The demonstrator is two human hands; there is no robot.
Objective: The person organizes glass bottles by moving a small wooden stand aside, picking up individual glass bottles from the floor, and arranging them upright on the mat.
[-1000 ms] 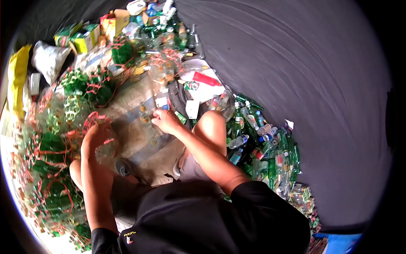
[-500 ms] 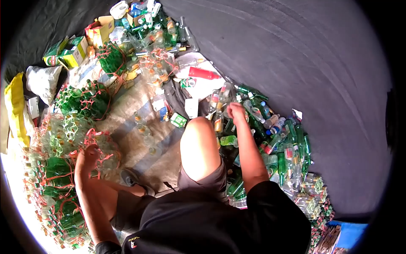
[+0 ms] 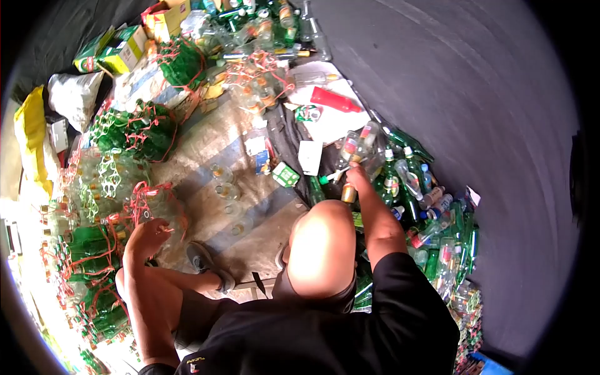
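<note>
My left hand (image 3: 150, 236) is at the left, fingers curled together, with something small and pale at the fingertips. Just above it lies a bundle of clear bottles tied with pink strapping (image 3: 145, 199). My right hand (image 3: 357, 177) reaches into loose bottles beside my raised knee, its fingers closed; what they grip is partly hidden. A clear bottle with an orange label (image 3: 349, 192) lies right below that hand, and another labelled bottle (image 3: 350, 145) lies above it. Several clear bottles (image 3: 227, 190) form a row on the floor sheet (image 3: 262, 209) between the hands.
Green bottles in pink strapping (image 3: 147, 131) lie at the upper left, near a yellow-green box (image 3: 122, 50) and a yellow bag (image 3: 32, 140). A red bottle (image 3: 334, 99) rests on a white sheet. Mixed bottles (image 3: 447, 262) are heaped at the right along dark cloth (image 3: 500, 187).
My right hand has moved from the row of clear bottles to the loose bottles at the right, and its fingers are now among them. My left hand stays beside the strapped bundle. The view has shifted.
</note>
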